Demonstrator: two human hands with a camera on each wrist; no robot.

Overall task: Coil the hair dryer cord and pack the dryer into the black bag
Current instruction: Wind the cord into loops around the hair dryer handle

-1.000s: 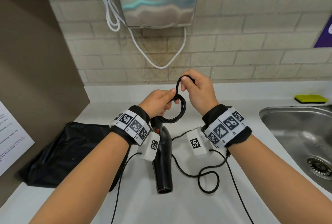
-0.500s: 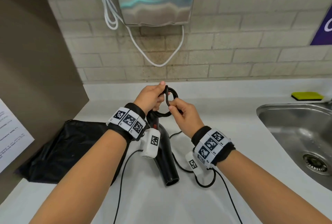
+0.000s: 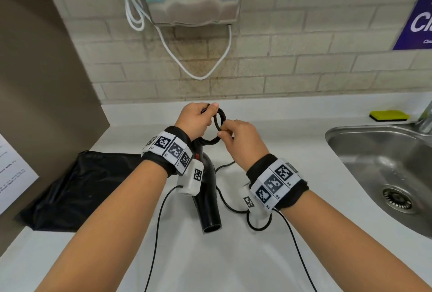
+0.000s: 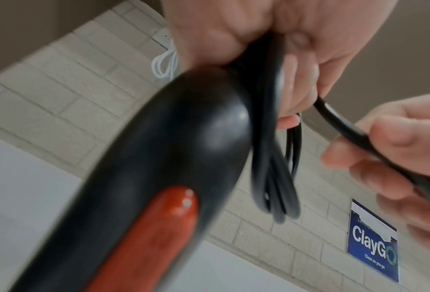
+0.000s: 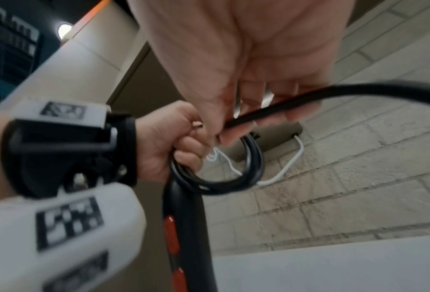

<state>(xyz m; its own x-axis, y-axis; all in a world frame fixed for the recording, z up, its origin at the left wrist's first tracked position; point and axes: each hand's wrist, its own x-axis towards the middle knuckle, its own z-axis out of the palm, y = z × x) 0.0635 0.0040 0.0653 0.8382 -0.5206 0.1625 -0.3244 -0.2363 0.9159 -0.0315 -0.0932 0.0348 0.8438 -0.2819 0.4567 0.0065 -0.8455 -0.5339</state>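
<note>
left hand (image 3: 196, 120) gripping cord coil (image 3: 219, 125), right hand (image 3: 240, 139) pinching cord, dryer (image 3: 208, 195) handle hidden

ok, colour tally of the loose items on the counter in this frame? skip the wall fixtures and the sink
Black: 2, the hair dryer with its cord, held by the left hand and right hand, and the black bag
Yellow: 1, the sponge by the sink
Total: 3
</note>
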